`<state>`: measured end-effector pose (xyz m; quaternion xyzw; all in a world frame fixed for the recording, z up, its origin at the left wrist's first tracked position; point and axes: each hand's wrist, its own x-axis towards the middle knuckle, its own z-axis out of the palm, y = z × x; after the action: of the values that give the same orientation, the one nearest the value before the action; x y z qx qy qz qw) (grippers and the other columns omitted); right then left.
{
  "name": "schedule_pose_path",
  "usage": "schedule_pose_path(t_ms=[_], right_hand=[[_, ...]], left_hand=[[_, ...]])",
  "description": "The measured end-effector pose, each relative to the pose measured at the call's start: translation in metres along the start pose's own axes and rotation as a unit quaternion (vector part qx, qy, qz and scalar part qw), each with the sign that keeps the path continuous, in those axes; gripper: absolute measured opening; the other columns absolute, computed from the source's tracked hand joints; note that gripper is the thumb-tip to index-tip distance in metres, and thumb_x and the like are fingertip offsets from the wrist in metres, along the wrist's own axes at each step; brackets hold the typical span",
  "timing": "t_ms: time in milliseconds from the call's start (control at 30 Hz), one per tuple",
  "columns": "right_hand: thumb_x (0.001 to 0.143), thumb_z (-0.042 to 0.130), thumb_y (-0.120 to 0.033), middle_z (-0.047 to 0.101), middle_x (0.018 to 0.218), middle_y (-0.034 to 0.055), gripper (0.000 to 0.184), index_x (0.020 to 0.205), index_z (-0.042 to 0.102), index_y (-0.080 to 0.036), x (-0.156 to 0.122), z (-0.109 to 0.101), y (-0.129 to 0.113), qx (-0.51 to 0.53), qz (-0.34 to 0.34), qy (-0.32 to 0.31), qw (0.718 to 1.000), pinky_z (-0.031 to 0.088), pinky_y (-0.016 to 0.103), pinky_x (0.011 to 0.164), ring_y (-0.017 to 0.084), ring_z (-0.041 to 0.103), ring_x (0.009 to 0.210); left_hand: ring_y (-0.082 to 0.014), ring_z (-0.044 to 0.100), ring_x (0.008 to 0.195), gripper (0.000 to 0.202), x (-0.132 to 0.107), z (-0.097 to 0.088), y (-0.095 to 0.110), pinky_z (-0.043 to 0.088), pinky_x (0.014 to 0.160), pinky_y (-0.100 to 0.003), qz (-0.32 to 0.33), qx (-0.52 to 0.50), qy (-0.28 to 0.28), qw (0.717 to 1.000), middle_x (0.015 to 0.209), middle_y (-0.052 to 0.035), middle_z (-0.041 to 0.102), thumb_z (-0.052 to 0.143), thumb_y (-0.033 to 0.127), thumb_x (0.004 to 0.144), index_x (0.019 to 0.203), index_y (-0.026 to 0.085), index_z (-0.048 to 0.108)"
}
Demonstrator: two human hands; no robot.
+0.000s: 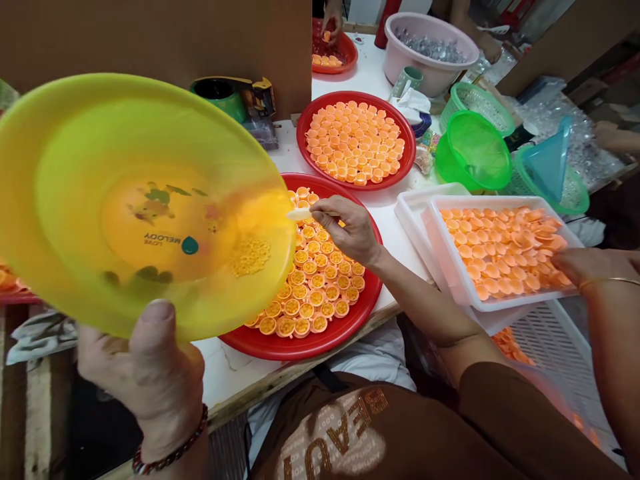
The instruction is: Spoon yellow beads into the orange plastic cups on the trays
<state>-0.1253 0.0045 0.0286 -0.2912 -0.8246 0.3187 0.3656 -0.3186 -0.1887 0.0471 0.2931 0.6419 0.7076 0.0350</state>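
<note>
My left hand grips the rim of a large yellow bowl, tilted toward the right. Small yellow pieces lie in the low right side of the bowl. Between the thumb and fingers of my right hand is a small pale spoon, its tip by the bowl's right rim. Below that hand stands a red tray of small orange cups, many of them filled with yellow pieces. The bowl hides the tray's left part.
Behind stands another red tray of orange cups. To the right, a co-worker's hand touches orange pieces in a white bin. Green baskets and a pink basin stand farther back. A cardboard panel rises behind the bowl.
</note>
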Motion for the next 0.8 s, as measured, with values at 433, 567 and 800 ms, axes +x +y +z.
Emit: schedule_pose_path(t_ms=[433, 567, 800], right_hand=[[0.096, 0.069, -0.023, 0.065, 0.066, -0.0016, 0.015, 0.083, 0.064, -0.018, -0.005, 0.062, -0.011, 0.304, 0.336, -0.098, 0.886, 0.051, 0.021, 0.048, 0.009, 0.058, 0.05], [0.095, 0.071, -0.015, 0.069, 0.063, -0.0007, 0.015, 0.081, 0.064, -0.014, -0.007, 0.074, -0.021, 0.425, 0.453, -0.129, 0.773, 0.052, 0.016, 0.046, 0.008, 0.061, 0.048], [0.097, 0.068, -0.015, 0.07, 0.065, -0.0004, 0.011, 0.086, 0.069, -0.014, 0.002, 0.039, -0.012, 0.447, 0.43, -0.085, 0.78, 0.053, 0.014, 0.047, 0.006, 0.06, 0.049]], left_hand=[[-0.0228, 0.071, 0.105, 0.04, -0.001, 0.022, 0.0, 0.055, 0.095, -0.038, 0.025, -0.13, -0.049, 0.99, 0.112, -0.0104, 0.075, 0.086, 0.029, 0.073, 0.109, 0.015, 0.077], [-0.0247, 0.069, 0.119, 0.043, -0.006, 0.017, -0.006, 0.055, 0.103, -0.04, 0.02, -0.118, -0.067, 0.991, 0.12, -0.0104, 0.073, 0.087, 0.025, 0.072, 0.112, 0.017, 0.075], [-0.0311, 0.071, 0.108, 0.038, -0.003, -0.014, -0.003, 0.051, 0.111, -0.055, -0.002, -0.044, 0.018, 0.999, 0.105, -0.0055, 0.076, 0.078, 0.037, 0.066, 0.1, 0.019, 0.078]])
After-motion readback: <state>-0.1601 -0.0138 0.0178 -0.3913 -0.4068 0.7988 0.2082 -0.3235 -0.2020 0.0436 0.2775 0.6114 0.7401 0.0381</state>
